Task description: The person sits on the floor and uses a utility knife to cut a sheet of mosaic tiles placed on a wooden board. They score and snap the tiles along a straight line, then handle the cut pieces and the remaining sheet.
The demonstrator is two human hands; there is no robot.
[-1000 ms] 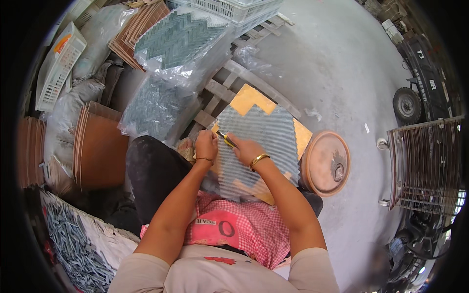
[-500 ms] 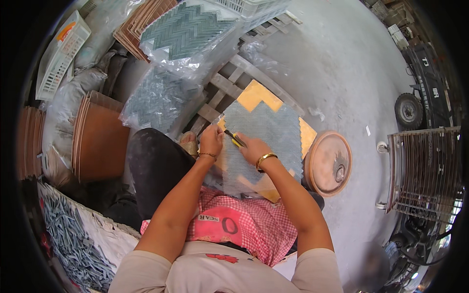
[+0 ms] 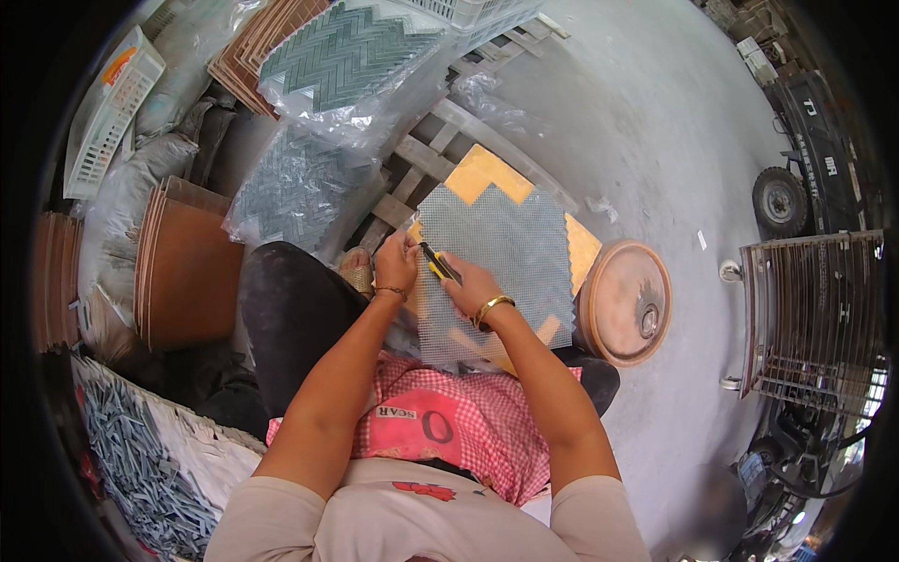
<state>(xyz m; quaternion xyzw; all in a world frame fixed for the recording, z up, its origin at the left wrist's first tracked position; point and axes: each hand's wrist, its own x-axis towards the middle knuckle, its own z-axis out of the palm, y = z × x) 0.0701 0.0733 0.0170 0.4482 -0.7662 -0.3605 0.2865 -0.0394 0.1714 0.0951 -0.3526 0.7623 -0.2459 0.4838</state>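
Observation:
A grey mesh-backed tile sheet [image 3: 506, 248] with zigzag edges lies in front of me, over a yellow-orange board [image 3: 484, 171] that shows around its edges. My right hand [image 3: 474, 288] is closed round a yellow-and-black utility knife [image 3: 437, 261], whose tip points to the upper left, close to the sheet's left edge. There my left hand [image 3: 396, 263] is closed, fingers pinched together right beside the knife tip. Whatever lies between those fingertips is too small to make out.
Right of the board stands a round terracotta-coloured stand [image 3: 626, 304]. Wooden pallets [image 3: 426, 155] and plastic-wrapped herringbone tile sheets [image 3: 351, 56] are beyond. Brown boards [image 3: 187, 267] stand at left, above a sack of loose tile strips [image 3: 140, 459]. A wire rack [image 3: 813, 323] stands far right.
The whole view has shifted slightly, so things sit a little further left and higher. Both hands keep their place at the sheet's left edge, with the knife still in the right one.

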